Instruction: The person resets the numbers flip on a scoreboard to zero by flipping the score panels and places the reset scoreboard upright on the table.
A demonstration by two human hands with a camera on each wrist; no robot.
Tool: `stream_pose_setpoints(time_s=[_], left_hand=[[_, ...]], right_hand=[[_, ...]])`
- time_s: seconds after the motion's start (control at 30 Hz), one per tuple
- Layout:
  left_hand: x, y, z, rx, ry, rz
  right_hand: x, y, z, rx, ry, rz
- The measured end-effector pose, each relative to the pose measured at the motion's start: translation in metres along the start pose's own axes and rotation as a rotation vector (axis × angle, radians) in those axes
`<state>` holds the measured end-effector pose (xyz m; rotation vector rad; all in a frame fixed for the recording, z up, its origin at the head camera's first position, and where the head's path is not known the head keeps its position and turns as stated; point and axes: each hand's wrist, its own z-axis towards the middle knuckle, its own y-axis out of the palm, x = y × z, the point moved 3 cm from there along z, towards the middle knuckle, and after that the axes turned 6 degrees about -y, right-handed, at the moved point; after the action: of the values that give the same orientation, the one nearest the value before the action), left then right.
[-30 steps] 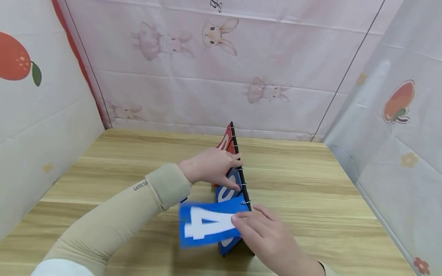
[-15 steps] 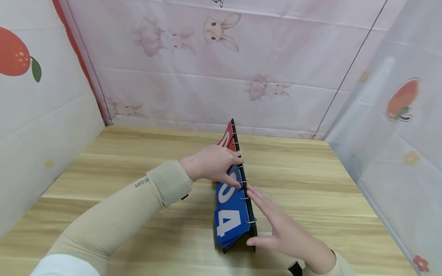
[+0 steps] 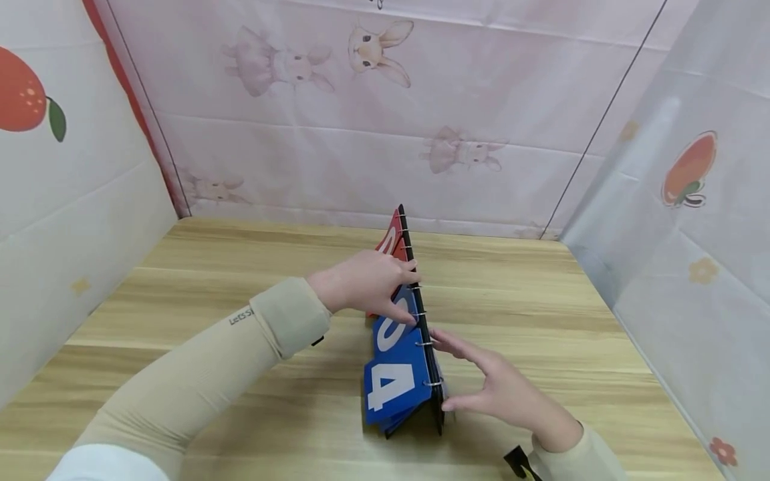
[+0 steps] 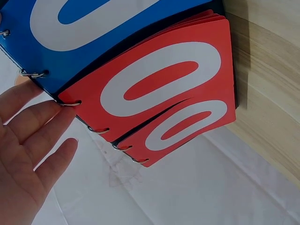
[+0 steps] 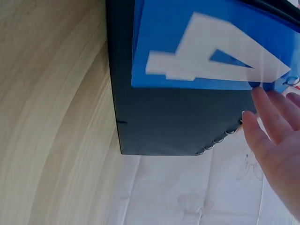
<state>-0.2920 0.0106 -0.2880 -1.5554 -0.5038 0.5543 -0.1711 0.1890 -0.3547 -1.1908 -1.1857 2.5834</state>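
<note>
A tabletop flip scoreboard, with its black board (image 5: 159,122) standing like a tent, carries number cards on metal rings. On its left face hang a blue card with a white 4 (image 3: 394,386), a blue 0 card (image 3: 391,336) and red 0 cards (image 4: 161,77). My left hand (image 3: 363,284) rests across the ringed top edge, fingertips at the rings beside the red cards. On the other face my right hand (image 3: 496,387), thumb and fingers spread apart, has its fingertips right at the edge of another blue 4 card (image 5: 201,51), near the rings.
The scoreboard stands on a light wooden table (image 3: 541,314). Behind it hangs a pale pink cloth wall (image 3: 301,167) with rabbits. Fruit-printed sheets enclose the left (image 3: 72,200) and right (image 3: 710,234) sides. A black strap (image 3: 516,459) hangs at my right wrist.
My right hand has let go of the blue 4 card it pinched and moved to the scoreboard's right face. That card has dropped against the left face. The left hand stays put.
</note>
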Motion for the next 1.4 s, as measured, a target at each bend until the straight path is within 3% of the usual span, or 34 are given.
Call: stream_pose_setpoints(time_s=[0.2, 0.37, 0.5, 0.67, 0.87, 1.17, 1.3, 1.4], left_hand=[[0.000, -0.002, -0.002, 0.007, 0.013, -0.011], [0.001, -0.003, -0.003, -0.001, 0.017, -0.003], [0.000, -0.003, -0.003, -0.003, 0.018, 0.007], [0.000, -0.004, -0.003, -0.006, 0.014, 0.014], [0.002, -0.004, -0.003, -0.013, 0.002, -0.003], [0.001, -0.001, -0.001, 0.006, 0.007, -0.008], [0.001, 0.000, 0.000, 0.020, 0.012, -0.002], [0.001, 0.000, 0.000, 0.019, 0.007, 0.002]], right_hand=[[-0.005, -0.004, -0.005, 0.000, -0.094, -0.068], [-0.022, -0.008, -0.013, 0.086, -0.161, -0.348], [-0.039, -0.010, -0.018, 0.139, -0.131, -0.573], [-0.055, -0.013, -0.019, 0.234, -0.123, -0.713], [-0.067, -0.014, -0.017, 0.337, -0.196, -0.679], [-0.071, 0.003, 0.000, 0.553, -0.466, -0.626], [-0.074, 0.014, 0.008, 0.548, -0.551, -0.598], [-0.074, 0.020, 0.011, 0.468, -0.509, -0.589]])
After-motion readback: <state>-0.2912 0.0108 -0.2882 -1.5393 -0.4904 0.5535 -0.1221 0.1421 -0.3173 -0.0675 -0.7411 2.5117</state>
